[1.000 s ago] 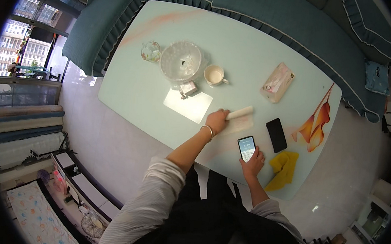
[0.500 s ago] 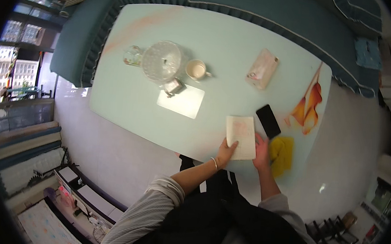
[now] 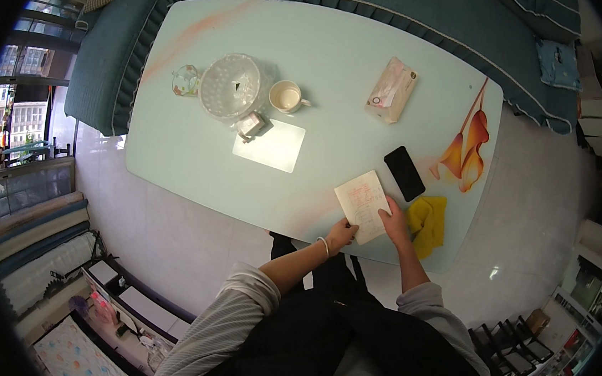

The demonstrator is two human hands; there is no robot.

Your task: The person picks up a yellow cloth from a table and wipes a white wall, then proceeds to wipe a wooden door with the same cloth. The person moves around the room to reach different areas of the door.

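Between my two hands is a small notebook [image 3: 361, 202] with cream pages and reddish handwriting, tilted over the near edge of the table. My left hand [image 3: 342, 234] grips its lower left corner, and a pale bracelet circles that wrist. On the notebook's right edge, my right hand [image 3: 395, 221] is closed with the thumb on the page. A black smartphone [image 3: 404, 173] lies just beyond my right hand. Beside that hand, to the right, rests a crumpled yellow cloth [image 3: 427, 224].
The pale glass table [image 3: 195, 168] bears a clear plastic basin [image 3: 213, 84], a glass [image 3: 185, 80], a mug [image 3: 285, 96], a small grey box [image 3: 252, 124], a white sheet [image 3: 279, 150] and a tissue pack [image 3: 392, 90]. A teal sofa [image 3: 111, 64] borders its far and left sides.
The notebook has turned counterclockwise and shifted slightly left. My right hand has moved from beside it to grasp its right edge; my left hand has slid to the lower corner.
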